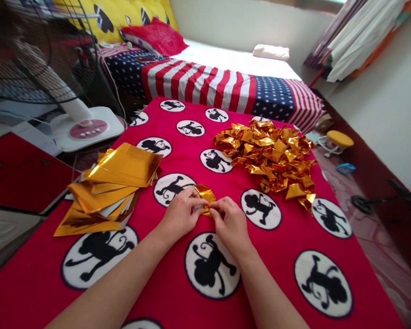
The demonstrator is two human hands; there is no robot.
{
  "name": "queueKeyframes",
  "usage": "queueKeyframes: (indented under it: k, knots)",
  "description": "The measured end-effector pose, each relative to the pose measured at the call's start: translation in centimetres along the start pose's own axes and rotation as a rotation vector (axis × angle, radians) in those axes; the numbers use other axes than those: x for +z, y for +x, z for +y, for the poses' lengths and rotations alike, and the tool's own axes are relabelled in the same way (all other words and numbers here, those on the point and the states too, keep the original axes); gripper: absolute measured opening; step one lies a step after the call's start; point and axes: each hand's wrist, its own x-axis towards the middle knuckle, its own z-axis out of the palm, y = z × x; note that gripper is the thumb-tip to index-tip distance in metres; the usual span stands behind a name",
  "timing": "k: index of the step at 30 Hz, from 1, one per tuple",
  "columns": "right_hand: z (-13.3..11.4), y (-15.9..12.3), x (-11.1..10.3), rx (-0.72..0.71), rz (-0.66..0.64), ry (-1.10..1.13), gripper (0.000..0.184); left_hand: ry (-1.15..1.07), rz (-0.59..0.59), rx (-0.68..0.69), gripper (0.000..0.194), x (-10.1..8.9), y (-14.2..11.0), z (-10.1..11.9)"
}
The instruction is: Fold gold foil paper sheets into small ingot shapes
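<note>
Between my hands, just above the red monkey-print cloth, is a small piece of gold foil paper, curved or folded. My left hand pinches its left side, and my right hand pinches its near right edge; the fingertips almost meet. Partly hidden by the fingers, its lower edge cannot be made out fully. To the left lies a loose stack of flat gold foil sheets, some with pale undersides. On the right spreads a heap of folded gold foil pieces.
A fan with a white base stands at the left, beside a dark red box-like surface. Behind the cloth is a bed with a stars-and-stripes cover. A yellow-topped stool is on the floor at right.
</note>
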Motion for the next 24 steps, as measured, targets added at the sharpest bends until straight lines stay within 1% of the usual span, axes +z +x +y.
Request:
queueKeyframes:
  k: [4, 8, 16, 19, 22, 24]
  knots:
    - [-0.6, -0.2, 0.2, 0.02, 0.034, -0.067, 0.001, -0.004, -0.007, -0.014, 0.024, 0.0, 0.0, 0.1]
    - [-0.7, -0.2, 0.5, 0.014, 0.036, -0.099, 0.008, -0.015, -0.012, 0.003, 0.024, 0.2, 0.0, -0.2]
    - [-0.2, -0.4, 0.7, -0.003, 0.033, -0.097, 0.009, -0.011, -0.033, 0.042, 0.035, 0.1, 0.1, -0.2]
    - [-0.4, -0.4, 0.7, 0.0, 0.028, -0.102, 0.008, -0.031, -0.062, 0.046, 0.04, -0.4, 0.1, 0.0]
    - [-0.6, -0.4, 0.6, -0.001, 0.018, -0.108, 0.011, -0.139, -0.088, 0.038, 0.047, -1.3, 0.1, 0.0]
    - [-0.7, -0.3, 0.5, 0.003, 0.012, -0.114, 0.013, -0.229, -0.038, 0.004, 0.046, -2.1, 0.1, -0.2]
